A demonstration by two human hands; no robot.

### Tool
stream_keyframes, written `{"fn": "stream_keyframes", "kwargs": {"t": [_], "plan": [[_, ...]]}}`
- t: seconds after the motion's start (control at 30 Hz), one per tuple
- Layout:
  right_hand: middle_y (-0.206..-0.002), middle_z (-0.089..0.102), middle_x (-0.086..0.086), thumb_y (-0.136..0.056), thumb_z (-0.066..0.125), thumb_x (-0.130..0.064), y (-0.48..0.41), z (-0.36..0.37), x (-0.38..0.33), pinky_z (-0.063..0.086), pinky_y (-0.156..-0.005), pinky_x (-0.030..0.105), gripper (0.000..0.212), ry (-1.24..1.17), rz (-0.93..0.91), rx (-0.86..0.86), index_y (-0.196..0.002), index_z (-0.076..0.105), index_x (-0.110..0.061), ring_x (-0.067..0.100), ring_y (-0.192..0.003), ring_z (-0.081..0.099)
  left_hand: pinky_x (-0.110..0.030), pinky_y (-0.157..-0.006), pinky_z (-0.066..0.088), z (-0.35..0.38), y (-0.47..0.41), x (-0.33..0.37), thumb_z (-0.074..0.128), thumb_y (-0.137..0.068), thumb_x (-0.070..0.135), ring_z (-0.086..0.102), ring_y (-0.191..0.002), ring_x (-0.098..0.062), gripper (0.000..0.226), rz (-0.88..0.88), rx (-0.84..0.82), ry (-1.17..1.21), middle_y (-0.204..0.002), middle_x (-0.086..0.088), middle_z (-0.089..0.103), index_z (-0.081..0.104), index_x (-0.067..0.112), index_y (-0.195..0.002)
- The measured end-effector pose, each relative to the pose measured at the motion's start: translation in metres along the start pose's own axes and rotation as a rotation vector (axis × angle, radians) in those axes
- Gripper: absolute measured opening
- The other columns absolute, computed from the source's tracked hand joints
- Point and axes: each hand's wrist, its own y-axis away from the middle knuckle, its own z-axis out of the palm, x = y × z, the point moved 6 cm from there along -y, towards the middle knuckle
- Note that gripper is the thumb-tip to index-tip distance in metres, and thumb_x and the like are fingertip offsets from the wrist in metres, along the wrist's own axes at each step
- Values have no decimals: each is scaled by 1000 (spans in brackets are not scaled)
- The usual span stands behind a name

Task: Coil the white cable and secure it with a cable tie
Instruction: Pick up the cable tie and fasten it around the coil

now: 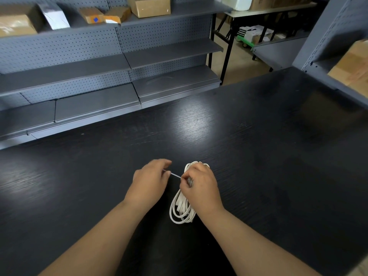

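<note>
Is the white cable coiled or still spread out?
Coiled. The white cable lies in a bundle of loops on the table, right hand gripping it, left hand pulling the cable tie.

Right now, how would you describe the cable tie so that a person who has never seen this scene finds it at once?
Start at the big black table and go to its near middle, where the two hands meet beside the coiled white cable. The cable tie is the thin pale strip stretched between the left hand and the right hand. Unlike the thick looped cable, it is straight and very slim.
</note>
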Motion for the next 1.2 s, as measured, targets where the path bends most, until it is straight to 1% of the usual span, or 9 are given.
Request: {"fn": "stream_keyframes", "kwargs": {"t": [0.07,0.17,0.3,0.4,0.53,0.67,1.0,1.1,1.2], "plan": [[-81,60,3,-72,68,-9,0,0,0,45,-69,27,5,-1,-6,-14,-69,65,-11,19,-80,53,-31,-102,30,5,-1,9,43,-97,29,48,-118,-9,30,142,-57,-189,-124,13,56,54,31,-124],[-85,60,3,-76,68,-11,1,-1,0,43,-72,24,3,-3,-8,-42,-74,67,-10,17,-83,51,-28,-94,24,3,1,17,41,-97,37,48,-113,-11,26,296,-49,-401,-115,15,60,59,36,-116],[-90,59,3,-80,67,-13,1,-3,-3,45,-76,26,5,8,-13,-84,-80,69,-9,16,-88,50,-25,-88,27,2,-6,25,42,-96,35,53,-102,-13,23,406,-68,-506,-104,10,63,61,32,-110],[-92,59,4,-81,66,-13,1,-5,-5,44,-75,25,6,19,-17,-87,-81,69,-8,14,-87,47,-22,-82,29,11,-19,22,42,-97,28,55,-101,-14,21,410,-194,-564,-108,7,59,59,26,-110],[-94,59,3,-82,64,-13,0,-5,-6,40,-74,21,6,40,-21,-101,-82,68,-8,11,-85,44,-21,-74,33,10,-22,16,46,-94,17,55,-94,-17,17,402,-234,-550,-106,4,56,57,22,-106],[-94,59,3,-83,63,-13,-1,-3,-5,38,-74,21,7,60,-27,-104,-81,67,-9,12,-85,45,-28,-78,45,5,-25,7,48,-92,12,54,-91,-18,15,326,-243,-505,-103,4,56,57,21,-101],[-85,58,5,-78,65,-9,0,-2,-3,40,-71,25,6,73,-28,-89,-73,65,-7,19,-82,51,-25,-74,42,1,-24,3,48,-94,14,56,-90,-18,14,293,-207,-473,-102,2,58,59,19,-101],[-91,59,5,-82,63,-11,1,-2,-4,41,-74,23,7,86,-18,-114,-80,68,-7,18,-86,53,-27,-84,45,1,-22,4,46,-96,18,58,-96,-19,18,299,-248,-489,-107,2,59,59,18,-108],[-99,59,3,-88,57,-18,-6,-7,-4,41,-77,21,16,67,26,-189,-91,70,-10,14,-89,53,-24,-87,37,-4,-19,6,45,-97,20,58,-97,-15,20,399,-197,-558,-109,5,59,57,24,-112]]}}
